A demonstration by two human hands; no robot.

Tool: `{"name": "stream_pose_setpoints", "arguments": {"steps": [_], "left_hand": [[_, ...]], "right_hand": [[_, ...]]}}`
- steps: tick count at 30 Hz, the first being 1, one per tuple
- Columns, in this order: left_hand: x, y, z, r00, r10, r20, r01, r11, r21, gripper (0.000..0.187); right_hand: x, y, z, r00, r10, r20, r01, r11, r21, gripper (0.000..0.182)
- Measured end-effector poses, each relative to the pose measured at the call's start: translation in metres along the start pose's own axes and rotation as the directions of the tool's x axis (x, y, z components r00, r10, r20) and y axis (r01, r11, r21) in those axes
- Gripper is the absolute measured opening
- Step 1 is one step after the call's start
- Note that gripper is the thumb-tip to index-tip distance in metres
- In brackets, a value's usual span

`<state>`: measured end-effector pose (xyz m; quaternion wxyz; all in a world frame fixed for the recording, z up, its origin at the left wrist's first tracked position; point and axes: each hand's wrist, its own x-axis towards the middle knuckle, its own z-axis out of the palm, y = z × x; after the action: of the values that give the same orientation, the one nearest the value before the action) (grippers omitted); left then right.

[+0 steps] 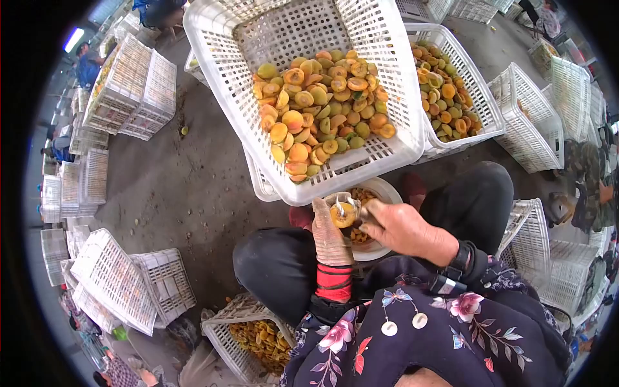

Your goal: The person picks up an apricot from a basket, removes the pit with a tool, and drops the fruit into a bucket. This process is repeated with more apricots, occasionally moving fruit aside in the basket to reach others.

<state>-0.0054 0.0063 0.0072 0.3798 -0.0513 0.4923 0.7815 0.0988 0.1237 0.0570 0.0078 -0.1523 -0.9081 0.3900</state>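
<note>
My left hand [330, 233], in a pale, soiled glove with a red cuff, is closed around a yellow-orange apricot [342, 217] with its cut face up. My right hand [412, 231], bare, is closed right beside it, its fingers pinched on a small metal tool [349, 200] whose tip lies at the fruit; most of the tool is hidden. Below both hands, between my knees, stands a white bucket [387, 191] holding brown apricot stones [362, 195]. In front, a white perforated crate [319, 29] is tilted towards me, with many apricot halves [322, 109] in it.
Another crate [493, 119] of apricot halves stands behind on the right. A crate [242, 361] of fruit pieces sits by my left leg. Stacked crates [132, 90] line the left, and more crates [529, 116] stand at right. Other people [87, 64] are at the edges.
</note>
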Motion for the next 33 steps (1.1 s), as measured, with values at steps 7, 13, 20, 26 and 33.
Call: {"name": "stream_pose_setpoints", "arguments": {"steps": [7,13,20,26,33], "left_hand": [[-0.005,0.003,0.001,0.998,0.051,0.042,-0.053,0.997,0.053,0.063],[-0.007,0.012,-0.002,0.997,0.018,0.081,-0.029,0.99,0.136,0.069],[-0.008,0.01,-0.003,0.996,-0.042,0.08,0.024,0.975,0.22,0.073],[-0.004,0.007,-0.011,0.985,-0.106,0.138,0.062,0.954,0.292,0.07],[-0.007,0.005,0.005,0.998,0.065,0.004,-0.065,0.99,0.128,0.06]], "right_hand": [[-0.02,-0.001,0.013,0.999,-0.033,0.01,0.035,0.98,-0.198,0.019],[-0.025,-0.002,0.009,0.991,-0.13,0.008,0.13,0.975,-0.18,0.017],[-0.026,-0.007,0.003,0.995,-0.072,0.07,0.088,0.964,-0.252,0.016],[-0.028,0.005,0.005,0.969,-0.009,0.247,0.046,0.989,-0.141,0.023],[-0.027,0.008,0.018,0.961,0.069,0.269,-0.143,0.952,0.269,0.029]]}}
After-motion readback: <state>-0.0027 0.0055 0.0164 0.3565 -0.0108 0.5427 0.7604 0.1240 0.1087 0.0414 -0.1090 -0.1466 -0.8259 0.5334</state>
